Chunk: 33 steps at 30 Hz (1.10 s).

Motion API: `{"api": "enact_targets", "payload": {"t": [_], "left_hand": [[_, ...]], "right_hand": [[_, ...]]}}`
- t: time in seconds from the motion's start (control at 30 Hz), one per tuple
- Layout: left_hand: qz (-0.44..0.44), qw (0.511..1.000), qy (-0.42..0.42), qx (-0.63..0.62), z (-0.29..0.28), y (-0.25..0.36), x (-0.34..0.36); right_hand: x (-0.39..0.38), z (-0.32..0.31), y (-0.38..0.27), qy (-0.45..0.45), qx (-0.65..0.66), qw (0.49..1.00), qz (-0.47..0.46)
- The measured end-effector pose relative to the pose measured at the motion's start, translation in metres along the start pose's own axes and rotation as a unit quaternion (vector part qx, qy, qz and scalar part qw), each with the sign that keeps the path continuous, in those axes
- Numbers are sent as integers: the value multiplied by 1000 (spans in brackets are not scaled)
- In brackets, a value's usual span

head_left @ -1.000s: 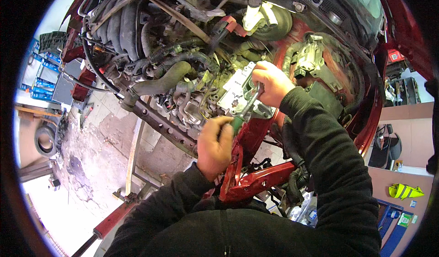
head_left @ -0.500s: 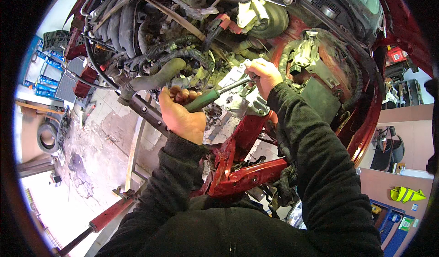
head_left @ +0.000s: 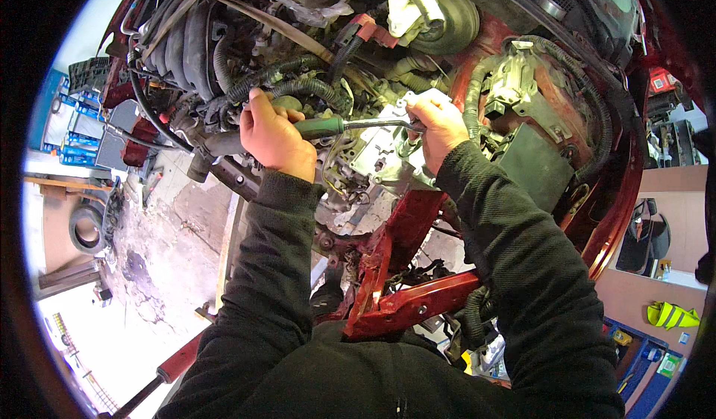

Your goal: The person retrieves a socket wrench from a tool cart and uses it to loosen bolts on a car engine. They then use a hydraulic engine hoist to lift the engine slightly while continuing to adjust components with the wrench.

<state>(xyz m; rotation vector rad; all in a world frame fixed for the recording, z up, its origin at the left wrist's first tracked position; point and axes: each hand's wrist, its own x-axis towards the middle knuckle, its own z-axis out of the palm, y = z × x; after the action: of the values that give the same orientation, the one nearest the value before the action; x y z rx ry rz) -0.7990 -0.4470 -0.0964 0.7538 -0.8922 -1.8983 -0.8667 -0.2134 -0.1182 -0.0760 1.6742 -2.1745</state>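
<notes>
A ratchet with a green handle (head_left: 324, 126) and a bare metal shaft lies nearly level over the engine bay. My left hand (head_left: 277, 137) is closed around the left end of the handle. At the other end, my right hand (head_left: 441, 124) is closed over the ratchet's head, fingers bent, and covers most of it. Just below that head is a bright, bare-metal casting (head_left: 377, 154). Whether the ratchet sits on a bolt there is hidden by my right fingers. Behind my left hand runs a black corrugated hose (head_left: 306, 88).
A red car-body rail (head_left: 418, 299) crosses in front of me. To the right stand a dark box (head_left: 528, 164) and corrugated wiring (head_left: 593, 150). A brake booster (head_left: 451, 22) is at the back. A red-handled bar (head_left: 179, 358) slants at the lower left, and a tyre (head_left: 86, 226) lies farther left.
My left hand has swung the ratchet's handle up and left, away from me, so the ratchet lies flatter. My right hand stays at the head. The view has shifted slightly.
</notes>
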Motion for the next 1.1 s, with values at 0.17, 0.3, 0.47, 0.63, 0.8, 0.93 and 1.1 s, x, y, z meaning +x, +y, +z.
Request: {"api": "enact_targets", "payload": {"t": [0.17,0.3,0.47,0.63,0.8,0.93,1.1], "left_hand": [[12,999,-47,5,-3,-9,8],[-5,985,-162,55,-16,6,1],[33,774,-468,426,-67,64,-71],[-297,720,-560,283,-101,82,-140],[-57,802,-379,457,-80,84,-145],[63,693,-481,533,-60,75,-164],[196,601,-444,635,-60,62,-159]], "right_hand": [[-1,4,-1,22,-2,1000,-8],[5,-3,-8,-3,-66,998,-19],[20,-16,-23,-85,-68,994,20],[30,-19,-26,-181,-103,975,78],[25,-18,-14,-78,-149,985,-31],[20,-15,-6,-76,-90,993,-27],[22,-15,-10,-91,-151,983,-41]]}}
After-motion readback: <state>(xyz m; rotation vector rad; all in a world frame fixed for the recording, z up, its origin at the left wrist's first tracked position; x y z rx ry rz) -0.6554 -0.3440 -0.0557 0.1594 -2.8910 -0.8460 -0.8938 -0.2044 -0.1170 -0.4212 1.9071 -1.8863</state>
